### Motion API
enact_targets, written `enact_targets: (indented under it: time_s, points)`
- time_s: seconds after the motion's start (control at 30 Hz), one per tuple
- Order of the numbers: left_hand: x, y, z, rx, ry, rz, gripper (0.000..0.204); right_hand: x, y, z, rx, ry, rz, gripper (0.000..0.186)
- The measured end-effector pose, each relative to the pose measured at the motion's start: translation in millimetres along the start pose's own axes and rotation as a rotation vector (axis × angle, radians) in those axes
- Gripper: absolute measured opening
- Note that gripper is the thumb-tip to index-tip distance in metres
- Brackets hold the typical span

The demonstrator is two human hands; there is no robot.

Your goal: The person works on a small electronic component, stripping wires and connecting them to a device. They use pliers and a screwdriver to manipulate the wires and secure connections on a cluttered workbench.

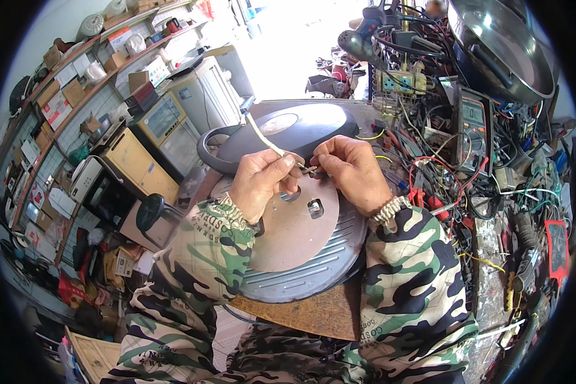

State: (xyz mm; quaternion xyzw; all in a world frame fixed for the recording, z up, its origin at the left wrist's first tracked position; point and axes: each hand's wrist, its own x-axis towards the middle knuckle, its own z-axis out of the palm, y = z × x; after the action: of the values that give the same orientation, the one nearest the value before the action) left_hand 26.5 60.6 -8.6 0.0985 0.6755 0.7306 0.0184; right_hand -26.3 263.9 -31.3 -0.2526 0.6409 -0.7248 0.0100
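My left hand (262, 182) is closed around a whitish sleeved wire (262, 136), thumb pressed on top. The wire rises from the grip and ends in a small blue connector (246, 104). Close by on the right, my right hand (355, 171) pinches the short dark end of the wire (308, 169) between thumb and fingertips; its details are too small to tell. Below both hands lies a flat tan disc (294, 224) with cut-out holes. It rests on a round grey ribbed appliance base (301, 281). Just behind stands a dark oval appliance shell (285, 131) with a loop handle.
Underneath is a brown wooden table (307, 313). At right, a cluttered bench carries a multimeter (473, 131), red test leads (438, 206), tangled cables and a large steel pan (505, 48). Shelves (83, 96) full of boxes and a yellowish cabinet (134, 160) stand at left.
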Motion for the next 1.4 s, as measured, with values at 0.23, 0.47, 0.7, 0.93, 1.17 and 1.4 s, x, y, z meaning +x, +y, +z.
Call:
enact_targets:
  time_s: [0.23,0.47,0.7,0.93,1.17,1.4]
  points:
    - [7.0,-3.5,4.6,-0.02,0.002,-0.011,0.025,-7.9,-5.2,-6.1,-0.274,-0.038,-0.133,0.015]
    - [-1.8,2.5,1.9,0.059,-0.024,0.018,0.025,-4.8,-7.6,-0.5,-0.262,-0.209,-0.066,0.017]
    - [5.6,-3.0,4.6,-0.014,-0.022,0.004,0.024,-13.2,-14.3,6.0,-0.635,-0.025,-0.396,0.013]
    - [-3.7,-1.5,-5.8,-0.028,0.018,-0.017,0.025,-13.1,-14.8,11.9,-0.536,-0.104,-0.408,0.012]
    - [5.1,-0.8,5.1,-0.024,-0.056,0.014,0.025,-8.0,-17.7,-5.1,-0.414,-0.147,-0.128,0.02]
    - [2.2,-1.4,0.9,-0.047,-0.008,0.0,0.026,-12.4,-22.6,7.9,-0.17,0.04,-0.108,0.013]
